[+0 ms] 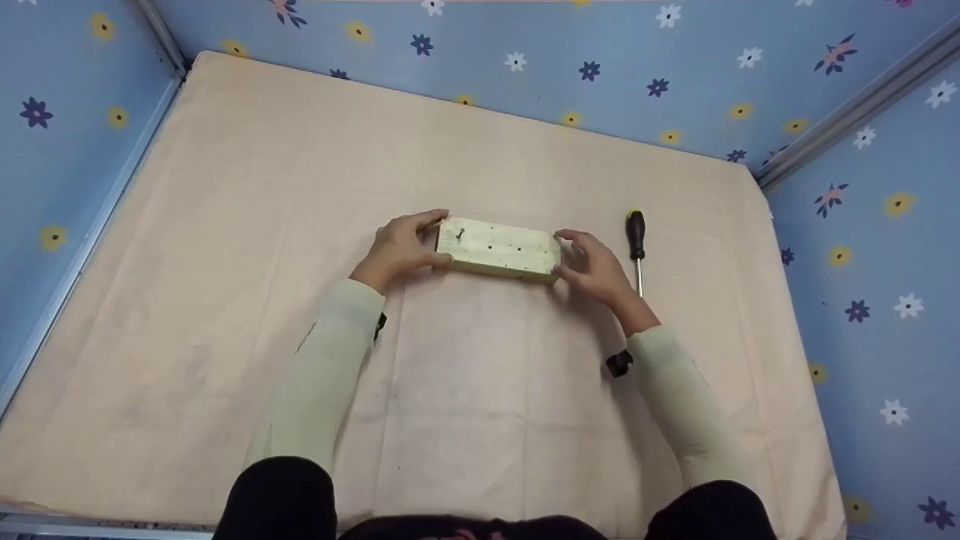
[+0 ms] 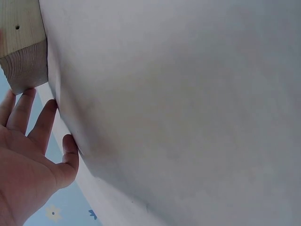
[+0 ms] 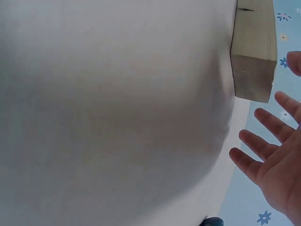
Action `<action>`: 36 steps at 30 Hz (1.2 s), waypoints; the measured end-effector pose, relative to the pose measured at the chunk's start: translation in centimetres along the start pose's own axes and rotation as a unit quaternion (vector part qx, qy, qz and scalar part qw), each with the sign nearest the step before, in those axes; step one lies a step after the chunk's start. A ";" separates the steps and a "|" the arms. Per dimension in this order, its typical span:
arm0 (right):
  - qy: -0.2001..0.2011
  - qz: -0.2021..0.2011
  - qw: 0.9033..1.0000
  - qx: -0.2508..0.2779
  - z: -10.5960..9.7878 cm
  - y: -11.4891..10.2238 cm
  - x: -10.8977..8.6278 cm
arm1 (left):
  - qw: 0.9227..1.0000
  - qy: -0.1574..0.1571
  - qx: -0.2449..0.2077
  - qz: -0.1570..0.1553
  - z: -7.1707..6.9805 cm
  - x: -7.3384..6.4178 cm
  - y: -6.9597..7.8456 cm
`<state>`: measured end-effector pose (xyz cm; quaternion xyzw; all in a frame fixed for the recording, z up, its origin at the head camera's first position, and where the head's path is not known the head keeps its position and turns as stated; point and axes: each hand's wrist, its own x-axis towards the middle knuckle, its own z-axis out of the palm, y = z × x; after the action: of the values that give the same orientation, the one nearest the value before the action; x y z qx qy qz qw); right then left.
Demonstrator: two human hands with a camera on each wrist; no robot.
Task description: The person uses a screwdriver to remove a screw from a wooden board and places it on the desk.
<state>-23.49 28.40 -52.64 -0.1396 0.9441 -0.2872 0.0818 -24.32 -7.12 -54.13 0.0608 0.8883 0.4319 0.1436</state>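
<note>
A pale wooden block (image 1: 502, 253) lies on the cloth-covered table, long side across the view. Small dark holes dot its top, and a screw (image 1: 460, 234) stands out near the left end. My left hand (image 1: 401, 244) holds that end between thumb and fingers; in the left wrist view its fingertips (image 2: 28, 90) touch the end face. Around the right end is my right hand (image 1: 592, 266), thumb and forefinger near the corners. The right wrist view shows its fingers (image 3: 270, 125) spread and mostly straight, with a gap to the block.
To the right of the right hand lies a screwdriver (image 1: 636, 236) with a black handle and yellow end; its tip is hidden behind the wrist. Blue flowered panels (image 1: 517, 60) wall the table on the left, back and right. A beige cloth (image 1: 450, 420) covers the table.
</note>
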 end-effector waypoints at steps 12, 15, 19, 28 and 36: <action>-0.012 0.019 1.000 0.009 0.3 -0.1 0.0 | 1.000 -0.016 0.007 0.016 -0.3 -0.1 0.6; -0.016 0.016 1.000 0.014 0.3 -0.1 0.0 | 1.000 -0.020 0.000 0.021 -0.4 -0.2 0.7; -0.021 0.012 0.999 0.026 0.4 -0.2 0.0 | 1.000 -0.019 -0.009 0.022 -0.4 -0.1 0.7; -0.026 0.027 0.999 0.022 0.5 -0.2 0.2 | 0.999 0.011 -0.012 0.040 -0.5 0.1 1.0; -0.023 0.026 0.999 0.021 0.6 -0.1 0.2 | 0.994 0.055 -0.058 0.073 -0.4 0.0 1.2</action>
<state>-23.50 27.93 -53.08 -0.1192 0.9390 -0.3018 0.1138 -24.44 -6.70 -52.99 0.0931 0.8616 0.4946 0.0665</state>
